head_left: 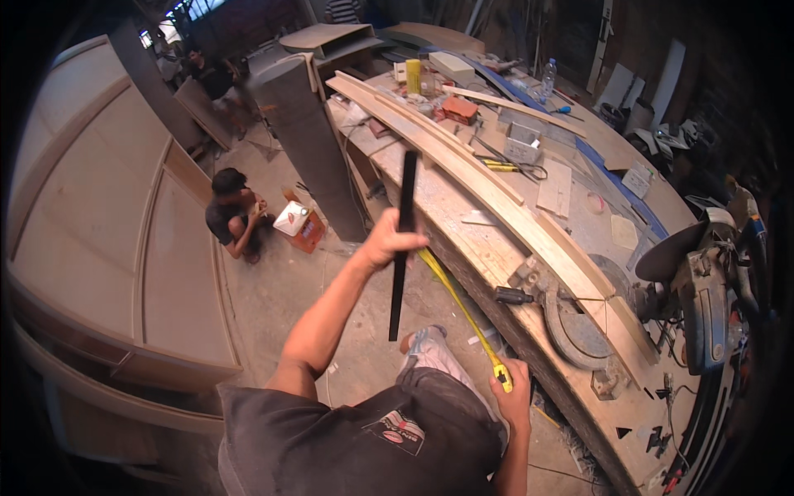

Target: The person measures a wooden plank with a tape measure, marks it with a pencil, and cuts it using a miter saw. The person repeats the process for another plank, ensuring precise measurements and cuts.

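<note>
My left hand (390,240) is closed around a long, narrow black strip (406,186), held upright beside the workbench's edge. The yellow tape blade (453,299) runs from this hand down to the tape measure's case (501,376), gripped in my right hand (513,384). Whether the blade's end is pinched or hooked at my left hand I cannot make out. To the right, long pale timber strips (480,186) lie along the workbench (463,248), beside a mitre saw (695,306) with a curved metal base.
A co-worker (231,215) squats at the left beside an orange-and-white container (299,223); others stand behind. Wooden panels (91,215) line the left. A tall grey piece (302,140) stands at the bench's far end. Tools, a bottle (547,83) and offcuts lie on the bench.
</note>
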### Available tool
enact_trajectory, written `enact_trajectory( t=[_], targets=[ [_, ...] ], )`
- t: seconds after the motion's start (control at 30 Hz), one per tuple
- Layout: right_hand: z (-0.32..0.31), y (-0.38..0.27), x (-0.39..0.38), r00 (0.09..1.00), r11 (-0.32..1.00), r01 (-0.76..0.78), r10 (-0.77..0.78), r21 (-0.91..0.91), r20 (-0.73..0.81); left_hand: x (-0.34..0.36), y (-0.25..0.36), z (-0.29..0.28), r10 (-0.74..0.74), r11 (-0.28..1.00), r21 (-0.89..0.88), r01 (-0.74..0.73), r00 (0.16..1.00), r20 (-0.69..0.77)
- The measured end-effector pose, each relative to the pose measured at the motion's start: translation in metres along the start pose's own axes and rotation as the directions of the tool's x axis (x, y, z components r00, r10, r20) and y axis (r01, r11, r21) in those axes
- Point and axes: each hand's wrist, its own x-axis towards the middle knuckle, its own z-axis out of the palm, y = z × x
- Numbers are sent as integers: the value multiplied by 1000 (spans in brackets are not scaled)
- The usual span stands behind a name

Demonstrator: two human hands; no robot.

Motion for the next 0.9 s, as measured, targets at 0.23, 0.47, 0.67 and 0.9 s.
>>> enact_trajectory(
  t=[0.23, 0.47, 0.67, 0.9],
  targets=[
    [-1, 11, -34, 965, 861, -211, 259, 462, -40, 37, -8, 14, 183, 944, -241, -224, 966, -181],
    [19, -36, 25, 987, 907, -63, 120, 418, -112, 49, -34, 59, 115, 884, -425, -195, 971, -208],
    [26, -40, 38, 984, 954, -45, 94, 297, -150, 58, -49, 64, 89, 896, -418, -152, 982, -168],
    [21, -46, 34, 980, 966, -86, 126, 245, -152, 59, -56, 69, 152, 866, -449, -220, 971, -182]
  ],
)
